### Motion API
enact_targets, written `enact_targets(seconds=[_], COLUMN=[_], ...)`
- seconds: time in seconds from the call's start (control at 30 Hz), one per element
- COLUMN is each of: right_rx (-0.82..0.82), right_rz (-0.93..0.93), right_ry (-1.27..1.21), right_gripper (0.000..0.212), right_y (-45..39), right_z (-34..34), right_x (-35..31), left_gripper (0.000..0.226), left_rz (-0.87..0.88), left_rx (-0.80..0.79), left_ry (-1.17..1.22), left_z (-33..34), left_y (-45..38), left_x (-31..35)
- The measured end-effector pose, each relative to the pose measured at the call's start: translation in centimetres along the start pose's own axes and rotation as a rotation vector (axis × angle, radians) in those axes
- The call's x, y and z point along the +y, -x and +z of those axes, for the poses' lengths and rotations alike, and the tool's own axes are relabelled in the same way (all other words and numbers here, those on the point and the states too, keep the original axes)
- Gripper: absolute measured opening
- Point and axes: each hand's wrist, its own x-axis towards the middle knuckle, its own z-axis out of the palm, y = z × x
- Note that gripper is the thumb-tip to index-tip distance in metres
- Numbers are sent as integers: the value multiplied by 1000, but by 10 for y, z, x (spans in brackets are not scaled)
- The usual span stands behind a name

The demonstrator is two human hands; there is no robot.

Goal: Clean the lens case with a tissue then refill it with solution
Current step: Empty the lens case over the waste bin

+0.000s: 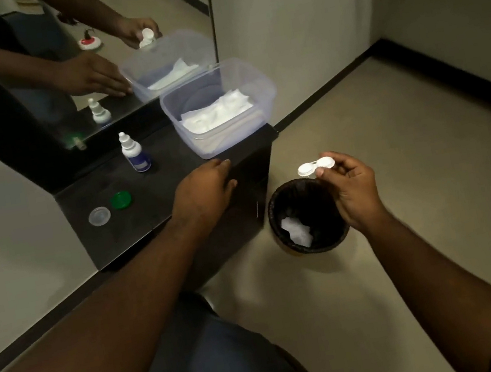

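Two bare hands are in view, both reaching forward from the near edge. Right hand is closed on the white lens case, pinched between thumb and fingertips, with both wells uncapped. Case is held in the air over the far rim of the black bin, which stands on the floor just right of the worktop. One crumpled white tissue lies inside the bin.

Left hand is empty, palm down, fingers loosely together and extended; it rests on the right near part of the black worktop, fingertips just short of the tissue box.

Left of that hand, two loose caps lie flat on the worktop: a green cap and, just to its left and nearer, a clear cap. The two caps are close together; whether they touch cannot be told.

Further back, the solution bottle stands upright, white nozzle cap on, blue label. It is apart from both caps and from the box.

At the far right of the worktop sits the clear plastic tissue box, lid off, with white tissues lying inside.

Behind the worktop, a mirror on the wall reflects the hands, bottle and box.
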Motion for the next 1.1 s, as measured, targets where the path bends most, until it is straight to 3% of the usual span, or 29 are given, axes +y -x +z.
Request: enact_targets(seconds=[0.33, 0.53, 0.8, 0.9, 1.1], right_rx=[38, -121, -473, -567, -580], right_rz=[-13, -143, -356, -406, -515], right_ry=[296, 841, 1432, 1572, 1608], right_gripper=[37, 37, 39, 37, 37], right_y=[-53, -84, -106, -105, -105], right_z=[-40, -43, -18, -8, -5], right_x=[27, 42, 34, 28, 17], left_gripper=[45, 44, 41, 42, 42], left_rz=[8, 12, -6, -9, -13], left_rx=[45, 53, 74, 64, 50], left_ry=[-107, -113, -95, -95, -89], left_z=[18, 23, 22, 22, 20], left_y=[4, 3, 3, 3, 1], left_x=[-14, -17, -17, -16, -15])
